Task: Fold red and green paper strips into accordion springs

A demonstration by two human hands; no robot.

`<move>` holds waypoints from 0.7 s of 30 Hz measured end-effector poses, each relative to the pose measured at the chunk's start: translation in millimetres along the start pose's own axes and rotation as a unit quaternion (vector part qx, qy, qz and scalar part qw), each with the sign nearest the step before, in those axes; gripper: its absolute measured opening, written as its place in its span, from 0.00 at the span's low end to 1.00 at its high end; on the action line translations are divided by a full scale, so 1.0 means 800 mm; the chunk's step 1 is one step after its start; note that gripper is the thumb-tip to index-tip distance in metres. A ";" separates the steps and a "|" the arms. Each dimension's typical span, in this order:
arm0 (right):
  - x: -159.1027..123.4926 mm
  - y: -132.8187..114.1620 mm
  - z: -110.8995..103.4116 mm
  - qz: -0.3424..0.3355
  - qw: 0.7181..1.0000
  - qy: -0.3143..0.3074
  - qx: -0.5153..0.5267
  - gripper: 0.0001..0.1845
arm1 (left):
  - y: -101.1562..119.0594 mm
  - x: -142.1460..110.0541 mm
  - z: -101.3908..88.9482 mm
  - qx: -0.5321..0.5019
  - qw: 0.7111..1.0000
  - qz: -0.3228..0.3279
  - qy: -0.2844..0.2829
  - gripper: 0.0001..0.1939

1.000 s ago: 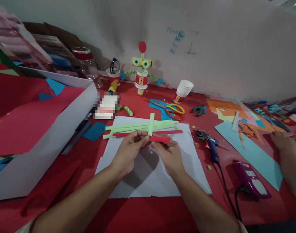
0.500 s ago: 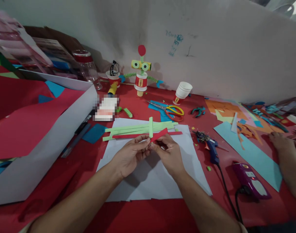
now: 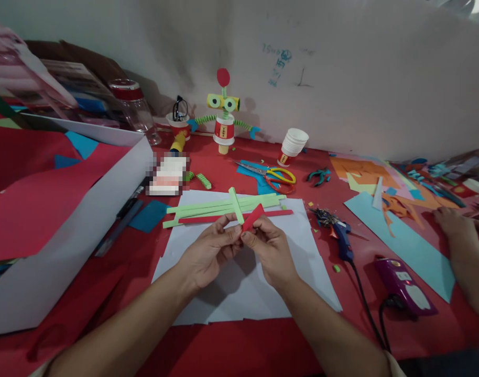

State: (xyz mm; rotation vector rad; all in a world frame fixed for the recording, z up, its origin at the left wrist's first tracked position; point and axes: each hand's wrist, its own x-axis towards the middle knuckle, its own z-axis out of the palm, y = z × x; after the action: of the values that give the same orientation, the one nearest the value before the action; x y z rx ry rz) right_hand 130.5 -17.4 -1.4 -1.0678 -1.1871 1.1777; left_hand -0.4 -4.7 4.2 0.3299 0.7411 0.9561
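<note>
Over a white sheet [image 3: 239,293] my two hands meet, pinching a green paper strip and a red paper strip where they cross. My left hand [image 3: 214,248] is closed on the lower end of the green paper strip [image 3: 235,206], which points up and away. Thumb and fingers of my right hand [image 3: 274,251] pinch the red paper strip [image 3: 254,216], whose free end slants up to the right. My fingertips hide the joint between the strips. Just beyond, several loose green strips [image 3: 208,210] and a long red strip [image 3: 281,213] lie across the sheet.
A paper-cup figure [image 3: 224,128], stacked cups [image 3: 292,146] and scissors [image 3: 279,174] stand or lie behind. At right are pliers [image 3: 318,177], a glue gun [image 3: 344,243] with its cord, a purple power unit [image 3: 406,288] and another person's hand [image 3: 452,225]. A white box [image 3: 78,230] fills the left.
The green strip has tipped from upright to leaning left, and the red strip's free end has turned more upward. Both hands stay together. The whole view has shifted slightly.
</note>
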 end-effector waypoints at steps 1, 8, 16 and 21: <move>0.000 0.001 0.001 0.015 1.000 0.000 0.021 0.02 | 0.000 0.000 0.001 0.005 1.000 0.012 0.003 0.18; -0.001 0.005 0.002 0.021 0.998 0.054 -0.006 0.16 | -0.001 -0.002 0.011 0.068 0.989 0.128 0.040 0.15; 0.003 0.003 0.002 0.036 0.997 0.065 0.006 0.09 | -0.004 -0.003 0.010 0.100 0.985 0.135 0.031 0.07; 0.006 0.000 0.003 0.083 0.990 0.063 0.096 0.09 | 0.001 -0.004 0.010 0.102 0.988 0.118 0.011 0.09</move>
State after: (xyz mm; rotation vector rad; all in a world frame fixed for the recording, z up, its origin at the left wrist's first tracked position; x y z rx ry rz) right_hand 127.8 -12.6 -0.9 -1.0919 -0.8810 1.3038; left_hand 3.4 -6.7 11.6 0.5970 0.8360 1.1095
